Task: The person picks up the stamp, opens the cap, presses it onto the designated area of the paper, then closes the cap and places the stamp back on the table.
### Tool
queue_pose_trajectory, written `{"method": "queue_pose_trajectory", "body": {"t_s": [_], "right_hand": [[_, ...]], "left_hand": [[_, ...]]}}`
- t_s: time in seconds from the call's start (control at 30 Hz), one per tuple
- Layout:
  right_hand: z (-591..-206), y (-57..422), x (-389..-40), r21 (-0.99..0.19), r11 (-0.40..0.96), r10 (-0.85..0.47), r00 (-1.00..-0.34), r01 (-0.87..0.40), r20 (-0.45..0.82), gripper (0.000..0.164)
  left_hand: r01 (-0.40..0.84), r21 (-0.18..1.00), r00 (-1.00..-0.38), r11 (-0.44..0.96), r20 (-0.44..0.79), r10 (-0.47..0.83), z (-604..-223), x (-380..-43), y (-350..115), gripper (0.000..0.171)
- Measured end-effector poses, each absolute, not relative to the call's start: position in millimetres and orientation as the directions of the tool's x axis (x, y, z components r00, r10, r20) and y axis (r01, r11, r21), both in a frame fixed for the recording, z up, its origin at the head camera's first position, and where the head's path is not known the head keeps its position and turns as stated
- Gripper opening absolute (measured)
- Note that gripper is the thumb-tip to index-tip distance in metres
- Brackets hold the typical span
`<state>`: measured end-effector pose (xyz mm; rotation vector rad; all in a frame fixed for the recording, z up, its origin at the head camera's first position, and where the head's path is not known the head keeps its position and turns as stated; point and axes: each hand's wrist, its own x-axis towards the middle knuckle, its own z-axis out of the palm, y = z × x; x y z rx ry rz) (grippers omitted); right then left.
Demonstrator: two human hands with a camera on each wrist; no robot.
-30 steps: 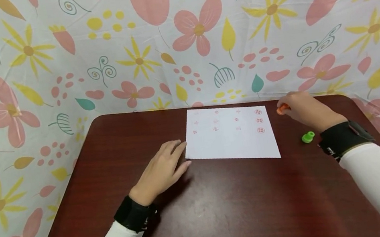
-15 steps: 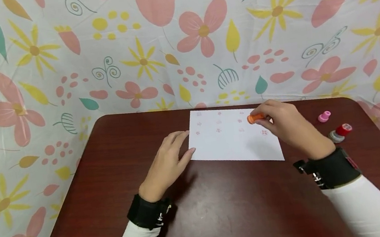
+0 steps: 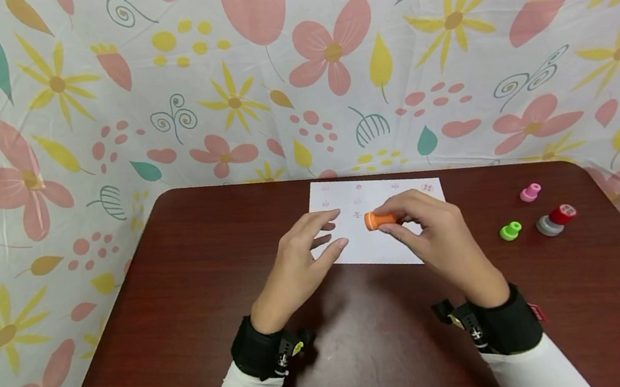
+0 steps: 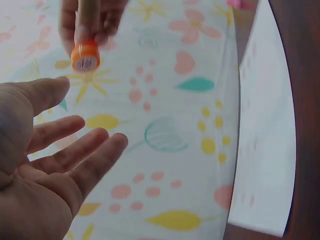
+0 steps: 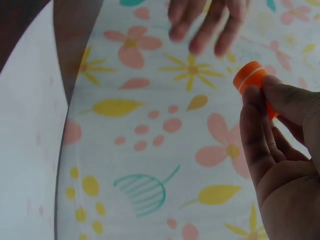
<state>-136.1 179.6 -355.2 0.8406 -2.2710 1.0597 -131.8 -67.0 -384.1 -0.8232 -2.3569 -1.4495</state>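
Over white paper (image 3: 374,252) on the counter (image 3: 370,370), the right hand (image 3: 444,246) pinches an orange stamp (image 3: 380,219) between thumb and fingers, its marked end facing the left hand (image 3: 296,267), which is loosely spread and holds nothing. To the right stand a green piece (image 3: 510,231), a pink piece (image 3: 530,192) and a red-and-grey piece (image 3: 555,220).
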Motion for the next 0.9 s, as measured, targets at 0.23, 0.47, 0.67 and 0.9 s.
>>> {"method": "queue_pose_trajectory", "body": {"t_s": [0.23, 0.47, 0.67, 0.9], "right_hand": [[-361.6, 165.2, -128.8, -0.636, 0.360, -0.271, -0.728, -0.683, 0.629, 0.029], [-368.8, 163.2, -126.1, -0.699, 0.277, -0.249, -0.752, -0.659, 0.610, 0.033], [-371.2, 159.8, -127.0, -0.706, 0.263, -0.269, -0.752, -0.658, 0.602, 0.032], [-373.8, 153.8, -127.4, -0.710, 0.264, -0.273, -0.756, -0.653, 0.594, 0.030]], "left_hand": [[0.500, 0.864, -0.840, 0.066, 0.464, 0.281, -380.5, -125.8, -54.8, 0.036], [0.400, 0.912, -0.869, -0.092, 0.409, 0.278, -380.0, -125.0, -44.9, 0.031], [0.383, 0.912, -0.878, -0.145, 0.409, 0.251, -381.4, -125.2, -44.1, 0.032], [0.388, 0.912, -0.885, -0.134, 0.410, 0.221, -382.4, -125.1, -47.7, 0.027]]}}
